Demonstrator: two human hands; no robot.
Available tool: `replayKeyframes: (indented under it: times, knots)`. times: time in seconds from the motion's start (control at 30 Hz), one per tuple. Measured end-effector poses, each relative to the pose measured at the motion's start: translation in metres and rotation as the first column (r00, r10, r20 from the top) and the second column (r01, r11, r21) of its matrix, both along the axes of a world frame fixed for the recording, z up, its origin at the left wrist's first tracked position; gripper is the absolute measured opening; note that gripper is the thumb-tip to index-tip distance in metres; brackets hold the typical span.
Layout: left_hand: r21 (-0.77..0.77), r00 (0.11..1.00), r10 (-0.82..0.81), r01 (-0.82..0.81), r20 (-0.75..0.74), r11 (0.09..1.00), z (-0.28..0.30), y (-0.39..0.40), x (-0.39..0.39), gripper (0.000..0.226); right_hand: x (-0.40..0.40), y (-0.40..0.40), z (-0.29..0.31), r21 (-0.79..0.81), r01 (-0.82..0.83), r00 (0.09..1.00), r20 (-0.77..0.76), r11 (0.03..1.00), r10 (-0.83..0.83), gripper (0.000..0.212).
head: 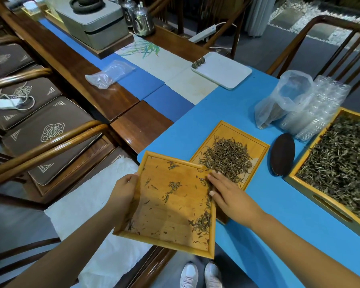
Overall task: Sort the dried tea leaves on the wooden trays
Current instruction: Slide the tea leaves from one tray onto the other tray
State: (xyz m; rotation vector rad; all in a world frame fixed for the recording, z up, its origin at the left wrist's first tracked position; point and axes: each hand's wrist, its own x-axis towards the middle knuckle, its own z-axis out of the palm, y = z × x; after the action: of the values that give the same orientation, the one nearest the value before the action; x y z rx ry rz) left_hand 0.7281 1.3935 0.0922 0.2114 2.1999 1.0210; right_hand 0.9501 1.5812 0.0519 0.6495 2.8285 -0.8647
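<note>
The blue table (247, 113) carries a big tray (295, 175) full of tea and a middle tray (256, 146) with a leaf pile (227, 159). The left hand (123, 192) grips the near tray (170, 206), held tilted above the table edge. The right hand (227, 194), fingers spread straight, pushes the scattered leaves (202, 222) along its right rim.

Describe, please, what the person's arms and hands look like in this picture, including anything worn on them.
Both forearms are bare up to the picture's lower edge: no sleeves, gloves, watch or bracelet show. The left hand and the right hand carry no rings that can be seen. The fingernails on the right hand are short and plain, with no visible polish. Below, the toes of a pair of white shoes show.
</note>
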Motion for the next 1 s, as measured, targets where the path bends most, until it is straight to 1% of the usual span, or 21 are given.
replayKeyframes:
  times: [0.13,0.23,0.37,0.47,0.63,0.8,0.93,1.0]
  knots:
    - [-0.031,0.999,0.041,-0.04,0.018,0.999,-0.002,0.005,-0.002,0.037,0.016,-0.022,0.006,-0.038,-0.193,0.98,0.039,0.98,0.195,0.064]
    - [-0.018,0.998,0.044,-0.043,0.039,0.999,-0.002,0.011,0.0,0.036,0.025,-0.032,0.009,-0.032,-0.246,0.968,0.033,0.969,0.247,0.066]
    - [0.009,0.997,0.038,-0.038,0.066,0.999,0.0,0.015,0.001,0.036,0.03,-0.035,0.016,-0.002,-0.214,0.976,-0.031,0.977,0.214,0.054]
    - [0.016,0.998,0.034,-0.035,0.048,0.999,0.0,0.018,0.003,0.036,0.031,-0.038,0.02,0.002,-0.219,0.972,-0.083,0.976,0.218,0.048]
    - [0.001,1.0,0.005,-0.005,0.028,1.0,0.002,0.018,0.004,0.037,0.032,-0.039,0.019,0.018,-0.262,0.959,-0.107,0.965,0.262,0.039]
    - [-0.009,1.0,0.011,-0.011,0.005,1.0,0.004,0.016,0.004,0.038,0.028,-0.031,0.015,0.042,-0.222,0.965,-0.133,0.974,0.226,0.034]
    - [0.004,0.999,0.035,-0.035,0.017,0.999,0.004,0.013,0.005,0.039,0.022,-0.024,0.014,0.122,-0.187,0.961,-0.183,0.975,0.207,0.025]
    - [0.004,1.0,0.02,-0.02,0.009,1.0,0.005,0.012,0.005,0.041,0.018,-0.02,0.013,0.138,-0.17,0.965,-0.176,0.976,0.193,0.026]
